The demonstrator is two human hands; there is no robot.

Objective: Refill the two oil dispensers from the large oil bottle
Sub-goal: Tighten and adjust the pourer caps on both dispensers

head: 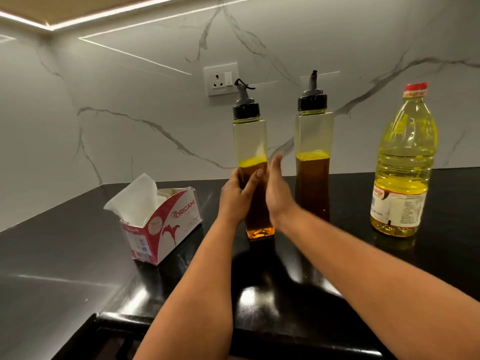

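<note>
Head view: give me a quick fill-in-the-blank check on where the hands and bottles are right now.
1. The left hand grips the ____ of the two oil dispensers.
2. The large oil bottle has a ____ cap, and it is on.
3. The tissue box sits to the ____ of the dispensers.
4. The right hand has its fingers ____, holding nothing.

Missing words: left; red; left; straight

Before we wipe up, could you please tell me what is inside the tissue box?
White tissue sticks up out of the torn-open top of the Origami tissue box, which sits on the black countertop. How much more is inside cannot be seen; the cardboard walls hide it.
</note>
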